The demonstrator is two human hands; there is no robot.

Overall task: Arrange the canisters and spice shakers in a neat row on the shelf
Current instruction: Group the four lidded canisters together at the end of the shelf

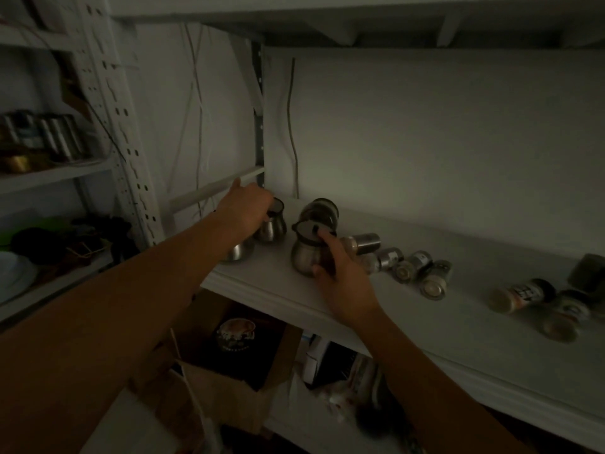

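My left hand (245, 208) is gripping the back canister (274, 224), and my right hand (342, 280) is holding the front canister (302, 257). The spice shakers (409, 267) are lying on their sides, nearer my right hand.

Glossy metal canisters (302, 257) on a matt white shelf (425, 306).

2 bare arms reaching forward, left hand (244, 208) curled palm-down, right hand (340, 280) gripping

On your shelf (458, 326), four canisters (302, 257) cluster at the left end, one behind another. Just right of them lie four spice shakers (412, 265); two further shakers (520, 294) lie well apart, farther right. A cardboard box (209, 378) sits below.
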